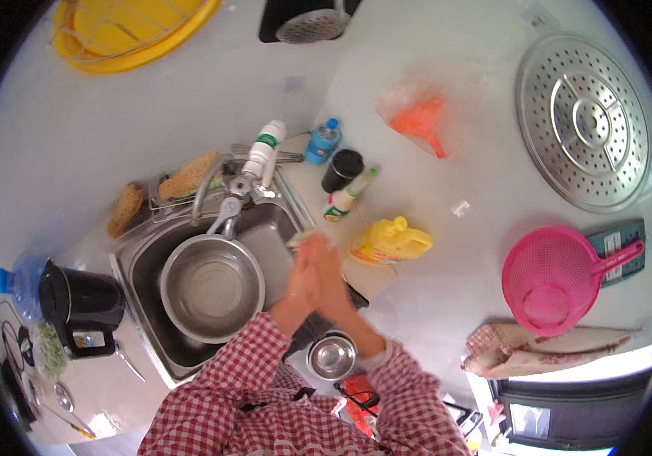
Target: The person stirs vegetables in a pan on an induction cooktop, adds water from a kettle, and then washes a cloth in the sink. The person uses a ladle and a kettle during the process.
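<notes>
My left hand and my right hand are pressed together over the right side of the stainless steel sink. A small pale thing shows at the fingertips; what it is and which hand holds it cannot be told. To the left of the hands, a round metal basin sits in the sink under the faucet. A yellow plastic jug stands right of the hands. Below them is a small metal bowl, beside my right forearm.
A black electric kettle and a large blue-capped bottle stand left of the sink. Loofahs lie behind it. A green-capped bottle, black cup and blue bottle stand at the right. A pink strainer hangs farther right.
</notes>
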